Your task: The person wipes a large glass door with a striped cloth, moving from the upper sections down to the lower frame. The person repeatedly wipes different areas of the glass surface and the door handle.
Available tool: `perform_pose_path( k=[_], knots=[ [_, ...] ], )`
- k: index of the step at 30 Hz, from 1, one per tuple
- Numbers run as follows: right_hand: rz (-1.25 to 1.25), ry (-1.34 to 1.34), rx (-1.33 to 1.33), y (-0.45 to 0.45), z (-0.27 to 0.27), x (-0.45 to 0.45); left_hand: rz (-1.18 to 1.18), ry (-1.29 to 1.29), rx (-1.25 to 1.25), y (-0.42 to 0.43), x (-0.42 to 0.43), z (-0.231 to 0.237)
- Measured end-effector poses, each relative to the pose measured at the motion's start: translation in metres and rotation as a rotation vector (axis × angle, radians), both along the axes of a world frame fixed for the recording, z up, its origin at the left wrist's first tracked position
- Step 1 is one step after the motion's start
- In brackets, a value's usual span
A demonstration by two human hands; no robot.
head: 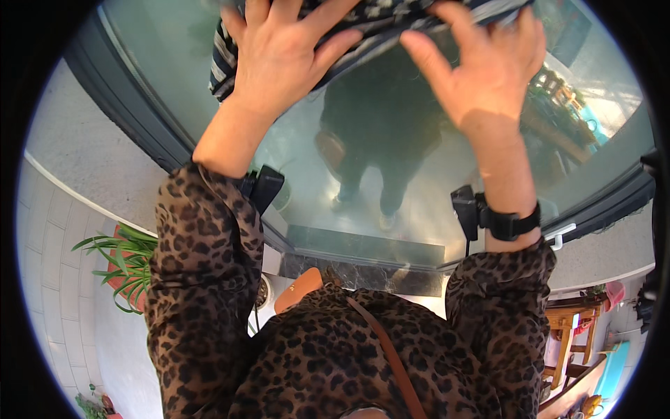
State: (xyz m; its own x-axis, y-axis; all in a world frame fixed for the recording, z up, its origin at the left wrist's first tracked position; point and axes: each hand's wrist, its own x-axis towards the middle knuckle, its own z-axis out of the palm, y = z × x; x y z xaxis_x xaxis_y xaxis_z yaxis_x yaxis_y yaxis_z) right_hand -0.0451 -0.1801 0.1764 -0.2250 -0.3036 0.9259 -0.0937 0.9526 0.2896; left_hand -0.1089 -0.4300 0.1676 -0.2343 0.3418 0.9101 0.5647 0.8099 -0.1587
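Both my hands are raised at the top of the head view, against a dark patterned cloth with white stripes, in front of a glass door pane. My left hand lies over the cloth with its fingers spread; the fingertips run out of the picture. My right hand has its thumb apart and its fingers curled at the cloth's lower edge; whether they grip it cannot be told. The cloth's upper part is cut off. Black devices are strapped at both wrists. The glass mirrors a standing figure.
A grey door frame curves along the left, and a white handle juts out at the right. Below are a dark marble threshold, a potted green plant and a brown bag. A wooden table stands at the lower right.
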Motion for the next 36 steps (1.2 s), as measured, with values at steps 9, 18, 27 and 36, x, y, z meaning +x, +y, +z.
perform_pose_path(
  k=[9,18,27,36],
  knots=[
    [0.314,-0.122,0.060,0.001,-0.136,0.027,-0.116,-0.258,-0.172,0.007,0.046,-0.094],
    [-0.212,0.094,-0.195,0.253,-0.017,0.094,0.145,0.157,0.510,-0.125,-0.018,0.057],
    [-0.596,0.137,-0.223,0.323,-0.116,0.106,0.365,0.088,0.453,-0.159,-0.014,-0.070],
    [-0.473,0.119,-0.030,0.371,-0.128,0.120,0.728,0.234,0.552,-0.311,-0.116,0.250]
  ],
)
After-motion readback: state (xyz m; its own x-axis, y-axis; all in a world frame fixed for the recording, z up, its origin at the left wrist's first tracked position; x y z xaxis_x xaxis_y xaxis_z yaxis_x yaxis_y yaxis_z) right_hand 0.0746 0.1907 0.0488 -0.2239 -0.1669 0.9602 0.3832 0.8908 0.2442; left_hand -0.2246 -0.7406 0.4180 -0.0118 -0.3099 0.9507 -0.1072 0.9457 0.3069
